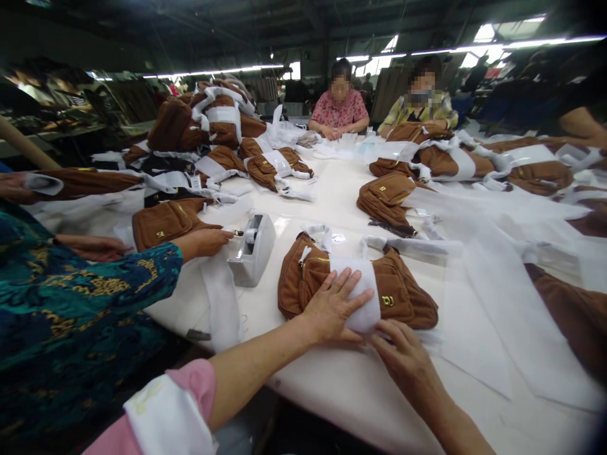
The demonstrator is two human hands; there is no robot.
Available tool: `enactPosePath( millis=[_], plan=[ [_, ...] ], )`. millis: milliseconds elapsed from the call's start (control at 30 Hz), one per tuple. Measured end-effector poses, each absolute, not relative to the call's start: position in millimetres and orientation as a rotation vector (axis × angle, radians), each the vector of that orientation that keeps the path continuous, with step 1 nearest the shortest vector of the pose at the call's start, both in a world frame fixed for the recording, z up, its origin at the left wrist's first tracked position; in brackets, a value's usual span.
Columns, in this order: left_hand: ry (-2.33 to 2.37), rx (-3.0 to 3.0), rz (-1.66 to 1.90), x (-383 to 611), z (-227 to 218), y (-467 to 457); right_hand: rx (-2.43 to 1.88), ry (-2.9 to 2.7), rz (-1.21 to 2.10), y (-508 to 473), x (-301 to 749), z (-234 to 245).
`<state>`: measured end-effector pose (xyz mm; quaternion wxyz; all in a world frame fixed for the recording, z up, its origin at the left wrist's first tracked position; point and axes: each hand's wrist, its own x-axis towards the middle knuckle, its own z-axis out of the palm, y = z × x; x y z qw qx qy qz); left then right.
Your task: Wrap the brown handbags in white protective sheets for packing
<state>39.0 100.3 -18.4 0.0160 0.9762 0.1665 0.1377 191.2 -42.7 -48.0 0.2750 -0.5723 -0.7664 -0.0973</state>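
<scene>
In front of me a brown handbag [303, 278] with a gold-coloured letter emblem lies on the table. A white wrapping strip [365, 287] runs around its middle, and its handle parts are wrapped in white too. My left hand [334, 306] lies flat across the strip and the bag's front, fingers spread. At the bag's lower edge, my right hand [403, 354] has its fingers bent and closed at the strip's bottom end; the fingertips are partly hidden.
A grey tape dispenser [253, 253] stands left of the bag, with a co-worker's hand [208, 242] reaching to it. Brown bags [175, 126] are heaped at the back left, others [441, 158] at the right. White sheets [526, 303] cover the right side. Two people sit opposite.
</scene>
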Motion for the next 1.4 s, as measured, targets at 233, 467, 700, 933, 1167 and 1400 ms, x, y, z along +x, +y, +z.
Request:
enactPosePath(
  millis=[233, 467, 700, 933, 1167, 1400],
  plan=[
    [0.522, 3.033, 0.429, 39.1, -19.2, 101.0, -1.532, -1.935, -0.163, -64.0, 184.7, -42.5],
    [0.489, 2.998, 0.492, 38.5, -20.5, 100.9, -1.606, -2.08, -0.285, -62.7, 176.6, -59.7],
    [0.528, 3.006, 0.479, 40.7, -22.6, 101.7, -1.655, -1.949, -0.067, -75.3, 173.9, -62.7],
    [0.52, 3.022, 0.457, 41.2, -19.0, 102.3, -1.862, -1.569, -0.074, -73.8, 173.0, -69.7],
    [0.535, 3.028, 0.469, 41.6, -20.3, 101.3, -1.998, -1.425, 0.037, -56.4, 156.8, -69.2],
    [0.548, 3.029, 0.48, 41.8, -19.3, 100.9, -1.946, -0.796, 1.102, -52.9, 154.3, -45.3]
  ],
)
